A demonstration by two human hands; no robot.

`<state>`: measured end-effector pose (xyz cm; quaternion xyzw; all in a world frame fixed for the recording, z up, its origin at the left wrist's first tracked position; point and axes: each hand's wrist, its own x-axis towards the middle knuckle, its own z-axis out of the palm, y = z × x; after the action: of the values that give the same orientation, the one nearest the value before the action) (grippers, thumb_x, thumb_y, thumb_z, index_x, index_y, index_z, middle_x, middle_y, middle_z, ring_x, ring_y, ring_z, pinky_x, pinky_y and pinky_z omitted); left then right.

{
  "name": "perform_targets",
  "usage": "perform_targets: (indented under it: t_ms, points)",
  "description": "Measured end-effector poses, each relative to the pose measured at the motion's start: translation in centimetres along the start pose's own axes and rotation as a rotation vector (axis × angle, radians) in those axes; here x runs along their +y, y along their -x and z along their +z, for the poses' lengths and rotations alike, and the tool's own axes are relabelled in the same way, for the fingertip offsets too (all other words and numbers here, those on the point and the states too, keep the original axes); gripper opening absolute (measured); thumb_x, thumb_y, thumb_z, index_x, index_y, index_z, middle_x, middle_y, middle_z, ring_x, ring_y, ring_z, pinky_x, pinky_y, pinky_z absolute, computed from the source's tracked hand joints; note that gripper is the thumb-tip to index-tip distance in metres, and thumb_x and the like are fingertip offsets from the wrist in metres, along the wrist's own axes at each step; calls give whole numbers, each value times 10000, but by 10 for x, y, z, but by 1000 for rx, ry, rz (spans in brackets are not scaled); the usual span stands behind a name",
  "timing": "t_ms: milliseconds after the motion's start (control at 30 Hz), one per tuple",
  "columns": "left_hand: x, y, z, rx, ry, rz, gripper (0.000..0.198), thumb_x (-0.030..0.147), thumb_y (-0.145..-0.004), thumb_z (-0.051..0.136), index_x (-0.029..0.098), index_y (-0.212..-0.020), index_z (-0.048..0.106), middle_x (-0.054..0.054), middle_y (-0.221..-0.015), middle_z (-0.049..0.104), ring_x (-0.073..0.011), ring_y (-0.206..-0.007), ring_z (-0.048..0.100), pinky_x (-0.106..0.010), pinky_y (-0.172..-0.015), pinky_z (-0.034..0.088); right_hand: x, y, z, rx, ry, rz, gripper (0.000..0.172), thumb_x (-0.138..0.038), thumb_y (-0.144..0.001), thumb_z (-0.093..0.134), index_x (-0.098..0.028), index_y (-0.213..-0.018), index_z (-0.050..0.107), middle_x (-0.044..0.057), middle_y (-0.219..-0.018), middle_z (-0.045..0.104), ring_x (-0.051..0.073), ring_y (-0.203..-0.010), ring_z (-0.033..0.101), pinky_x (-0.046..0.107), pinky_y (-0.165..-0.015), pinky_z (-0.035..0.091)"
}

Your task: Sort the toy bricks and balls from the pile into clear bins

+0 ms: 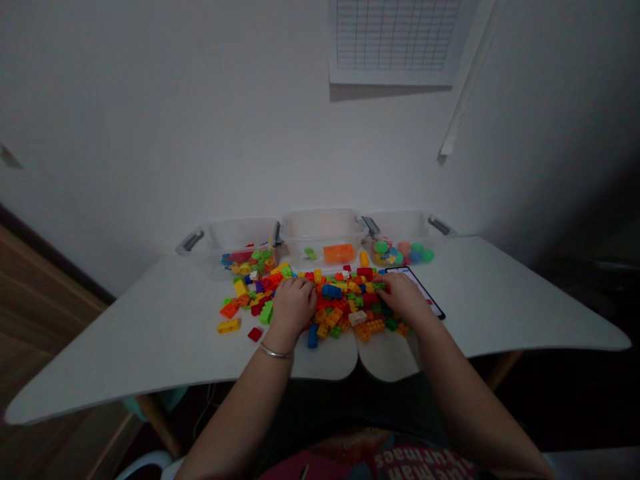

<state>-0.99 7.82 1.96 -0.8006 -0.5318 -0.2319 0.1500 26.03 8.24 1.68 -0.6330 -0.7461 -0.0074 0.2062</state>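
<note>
A pile of colourful toy building bricks (333,312) is spread over the middle of the white table. My left hand (294,305), with a silver bangle at the wrist, is on the left part of the pile. Its fingers are curled, and whatever they hold is hidden beneath them. On the right side of the pile, my right hand (404,297) has its fingertips closed at a small green brick (380,286). Between my hands lie a blue brick (331,291) and several orange, red and yellow ones. A loose yellow brick (229,326) sits at the left.
Three clear plastic bins stand along the wall: the left bin (215,233) and right bin (405,223) hold small colourful pieces, the middle bin (323,223) an orange block (339,253). A phone (434,304) lies partly under my right hand. The table's front edge has a notch.
</note>
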Motion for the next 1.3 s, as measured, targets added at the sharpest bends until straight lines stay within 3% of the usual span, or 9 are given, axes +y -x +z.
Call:
perform_targets:
  t_ms: [433,633,800,933,1133,1300]
  points:
    - [-3,1,4,15,20,-17,239,221,-907,469,176,-859,699,-85,-910,705,-241,-889,604,-382,-819,483,-8,-7,13,-16,-43,-78,168,-193,-847,610,-169,-956,736,109,-1077,698,259,-1043,613,390,-956,461]
    - [-4,1,3,15,45,-20,237,218,-904,468,181,-873,700,-85,-914,705,-244,-899,605,-386,-835,484,-8,-8,13,127,-99,-24,171,-239,-843,605,-175,-976,692,104,-1041,701,249,-1012,620,388,-922,471]
    - [-5,1,6,25,94,-34,231,219,-900,469,181,-888,696,-88,-925,707,-250,-915,604,-395,-856,483,-37,2,8,263,-277,-48,204,-273,-854,582,-185,-1020,661,91,-1031,704,239,-977,628,381,-883,485]
    - [-8,1,5,59,211,-58,214,203,-887,479,177,-957,680,-81,-952,709,-242,-935,604,-394,-878,480,-63,16,17,318,-339,-129,201,-287,-866,576,-200,-1032,651,87,-1021,703,235,-954,627,373,-865,482]
    - [-3,0,-12,161,298,39,213,248,-909,492,212,-982,690,-61,-973,718,-238,-995,589,-413,-941,432,-69,20,34,301,-337,-199,138,-274,-863,598,-222,-979,652,73,-967,704,236,-912,625,379,-846,470]
    - [19,-4,-11,-1,460,41,181,262,-864,592,237,-1005,702,-46,-991,721,-232,-1005,595,-408,-936,441,-66,19,36,322,-362,-213,136,-258,-852,610,-224,-977,651,70,-958,700,238,-932,623,392,-867,466]
